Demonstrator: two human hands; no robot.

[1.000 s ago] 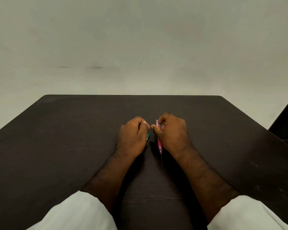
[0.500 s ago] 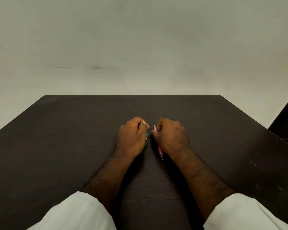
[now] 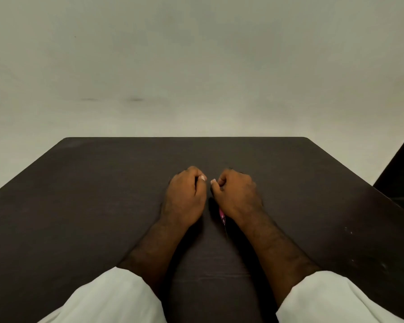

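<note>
Both hands rest as fists side by side on the middle of the dark table (image 3: 79, 206), thumbs nearly touching. My right hand (image 3: 237, 194) grips a thin pink pen-like tool (image 3: 222, 215). Only its lower end shows under the heel of the hand, with a fine dark tip pointing back toward me. The fingers of my left hand (image 3: 187, 194) are curled tight. The small teal piece it held a moment ago is hidden inside the fist.
A pale wall or floor lies beyond the table's far edge. Some dark furniture (image 3: 401, 173) stands at the right edge. A few light specks (image 3: 350, 231) mark the tabletop on the right. White sleeves cover both forearms near me.
My right hand has rolled its fist down and drawn the pink tool further in, so less of it shows. The teal bit at the left fist is no longer visible.
</note>
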